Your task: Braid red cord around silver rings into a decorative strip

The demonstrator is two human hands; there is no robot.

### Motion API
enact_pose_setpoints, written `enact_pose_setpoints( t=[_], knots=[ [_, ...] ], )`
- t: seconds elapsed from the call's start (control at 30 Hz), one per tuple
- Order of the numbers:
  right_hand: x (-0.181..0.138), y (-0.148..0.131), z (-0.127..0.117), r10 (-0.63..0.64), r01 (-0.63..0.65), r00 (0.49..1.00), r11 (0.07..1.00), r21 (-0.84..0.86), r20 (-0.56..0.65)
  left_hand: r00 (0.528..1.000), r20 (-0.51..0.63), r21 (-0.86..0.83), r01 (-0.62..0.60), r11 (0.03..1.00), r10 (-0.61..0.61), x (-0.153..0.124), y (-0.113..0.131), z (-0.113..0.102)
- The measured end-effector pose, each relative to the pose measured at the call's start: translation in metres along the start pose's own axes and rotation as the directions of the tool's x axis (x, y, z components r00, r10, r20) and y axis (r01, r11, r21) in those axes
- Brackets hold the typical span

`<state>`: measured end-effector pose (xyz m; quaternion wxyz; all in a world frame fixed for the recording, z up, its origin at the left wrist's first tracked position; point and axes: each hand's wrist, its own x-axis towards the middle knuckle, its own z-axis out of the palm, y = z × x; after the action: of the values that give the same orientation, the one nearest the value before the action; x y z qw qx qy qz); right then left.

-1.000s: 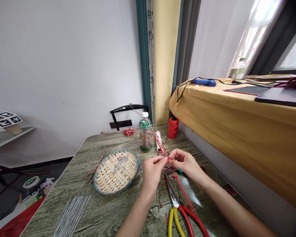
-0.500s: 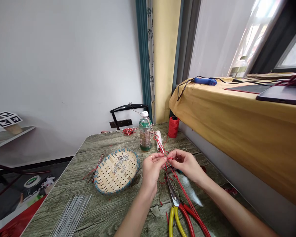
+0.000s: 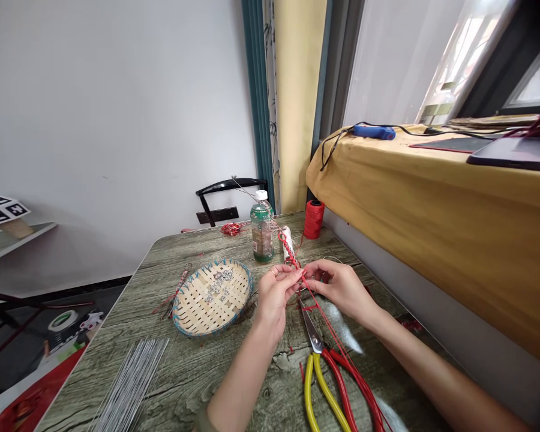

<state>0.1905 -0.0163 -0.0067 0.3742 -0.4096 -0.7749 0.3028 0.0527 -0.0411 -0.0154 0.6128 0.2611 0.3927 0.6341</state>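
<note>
Left hand (image 3: 272, 294) pinches a red braid (image 3: 290, 254) running forward, slightly left. Right hand (image 3: 345, 289) curls beside it, grip unclear

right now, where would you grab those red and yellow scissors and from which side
Likely best by the yellow handle, coming from the person's side: the scissors lie with handles toward the person and blades pointing away, while red cords run along the red handle.

Your window (image 3: 465, 51) glares white above and right of your fingers (image 3: 292, 278); well left of them the floor (image 3: 27, 339) is dim, and wide-angle stretch slants the outer edges.
</note>
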Motion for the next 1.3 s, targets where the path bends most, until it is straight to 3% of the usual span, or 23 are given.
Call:
enact_pose_setpoints(
  t=[0.57,0.9,1.3],
  knots=[
    [-0.001,-0.002,0.001,0.036,-0.039,0.998,0.996,-0.076,-0.044,1.0,-0.008,-0.077,0.017,0.997,-0.018,0.001,-0.004,0.0],
    [0.001,0.0,-0.007,0.018,-0.017,0.999,1.0,-0.016,0.047,0.998,0.026,-0.106,0.066,0.992,-0.064,0.002,-0.004,-0.002],
    [-0.006,-0.001,0.002,-0.097,0.1,0.995,0.946,-0.307,0.025,0.998,-0.026,-0.074,0.053,0.996,-0.055,0.001,-0.004,-0.002]
  ],
)
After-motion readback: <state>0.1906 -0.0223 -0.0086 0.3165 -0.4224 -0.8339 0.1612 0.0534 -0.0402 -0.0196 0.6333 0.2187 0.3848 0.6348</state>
